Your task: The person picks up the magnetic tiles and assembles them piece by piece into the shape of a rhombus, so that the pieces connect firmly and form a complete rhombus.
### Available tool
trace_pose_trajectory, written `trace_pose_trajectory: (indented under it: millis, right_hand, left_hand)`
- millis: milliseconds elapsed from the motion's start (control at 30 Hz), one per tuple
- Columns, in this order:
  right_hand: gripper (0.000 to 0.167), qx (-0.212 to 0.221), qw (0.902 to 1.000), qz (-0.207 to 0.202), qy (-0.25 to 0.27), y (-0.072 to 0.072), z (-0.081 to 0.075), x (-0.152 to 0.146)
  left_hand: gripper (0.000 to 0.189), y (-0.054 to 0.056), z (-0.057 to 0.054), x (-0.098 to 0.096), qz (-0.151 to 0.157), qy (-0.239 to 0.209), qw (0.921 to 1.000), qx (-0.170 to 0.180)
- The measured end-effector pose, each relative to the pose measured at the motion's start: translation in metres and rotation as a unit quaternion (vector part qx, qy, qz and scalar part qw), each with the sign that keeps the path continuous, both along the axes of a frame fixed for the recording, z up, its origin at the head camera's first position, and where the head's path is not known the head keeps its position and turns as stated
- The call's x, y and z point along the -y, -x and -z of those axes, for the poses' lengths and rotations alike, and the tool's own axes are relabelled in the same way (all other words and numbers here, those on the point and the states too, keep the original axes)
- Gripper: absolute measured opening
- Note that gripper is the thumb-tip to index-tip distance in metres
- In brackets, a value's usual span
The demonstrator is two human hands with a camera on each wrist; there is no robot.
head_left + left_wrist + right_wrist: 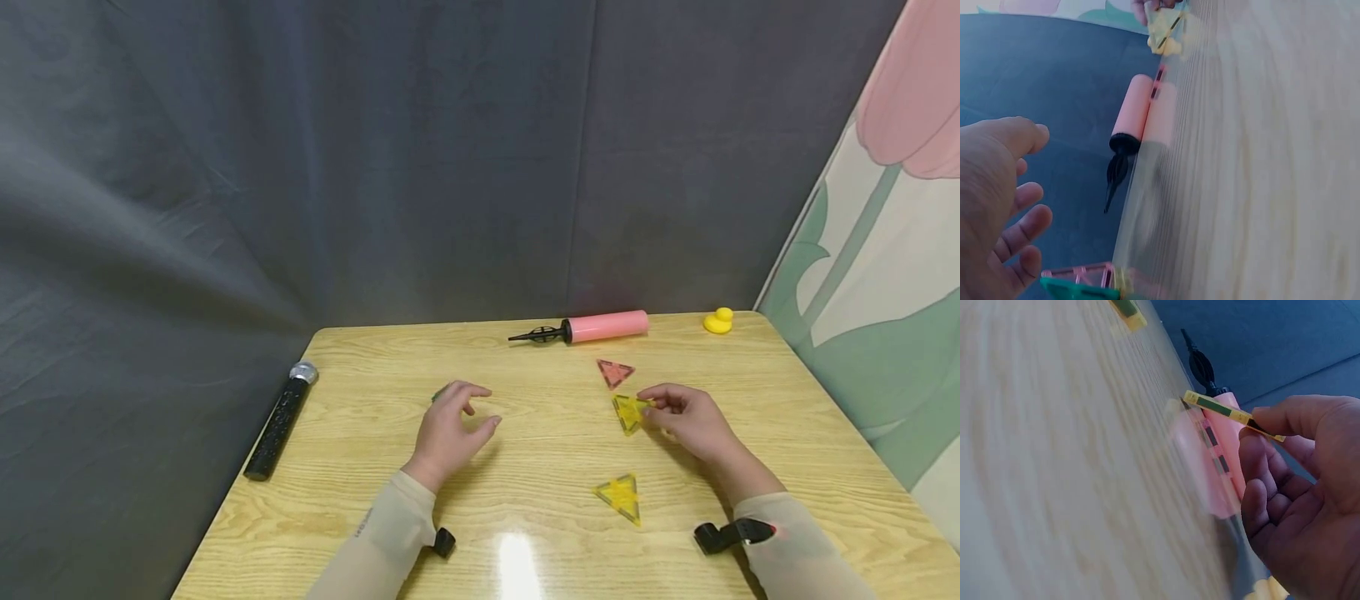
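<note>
My right hand (688, 421) pinches a yellow see-through triangle tile (627, 413) by one corner. The right wrist view has that tile (1217, 410) edge-on between thumb and forefinger, tilted over the table. Just beyond it lies a red triangle tile (616, 374). Nearer to me a second yellow triangle tile (622, 497) lies on the wood. Left of these, my left hand (448, 433) hovers with thumb and fingers apart and nothing between them. A green tile (1079, 289) and a pink tile (1079, 273) show past its fingers in the left wrist view, mostly hidden from the head view.
A pink hand pump (607, 327) with a black nozzle lies along the back of the wooden table (360, 367). A yellow rubber duck (718, 322) sits at the back right corner. On the left edge rests a black microphone (281, 423). Behind hangs a dark curtain (450, 167).
</note>
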State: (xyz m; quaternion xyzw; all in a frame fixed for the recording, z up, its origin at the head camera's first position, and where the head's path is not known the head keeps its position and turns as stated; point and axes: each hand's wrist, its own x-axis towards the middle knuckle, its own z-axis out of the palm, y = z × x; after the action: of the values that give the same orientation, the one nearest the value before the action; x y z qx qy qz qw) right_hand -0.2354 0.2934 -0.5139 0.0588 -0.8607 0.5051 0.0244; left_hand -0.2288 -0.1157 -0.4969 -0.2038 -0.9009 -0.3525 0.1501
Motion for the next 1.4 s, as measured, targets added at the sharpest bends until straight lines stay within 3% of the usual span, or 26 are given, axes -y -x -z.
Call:
trace_pose_trajectory:
  millis: [533, 767, 967, 1400]
  right_hand:
    - [0.025, -0.038, 0.9989, 0.008, -0.025, -0.016, -0.015, -0.009]
    - [0.025, -0.047, 0.9988, -0.017, -0.004, -0.023, -0.015, -0.013]
    - [0.028, -0.045, 0.9978, -0.038, 0.032, -0.023, -0.011, -0.016]
    - [0.026, -0.056, 0.9967, -0.048, 0.035, -0.022, -0.005, -0.021]
  left_hand:
    - [0.042, -0.011, -0.006, -0.034, 0.087, 0.017, 0.9945, 0.056]
    - [0.048, -0.015, -0.009, -0.052, 0.122, 0.044, 0.9895, 0.065]
    - [0.048, -0.016, -0.01, -0.063, 0.131, 0.063, 0.9868, 0.07]
    - [0.042, -0.025, -0.002, -0.094, 0.193, 0.109, 0.9732, 0.06]
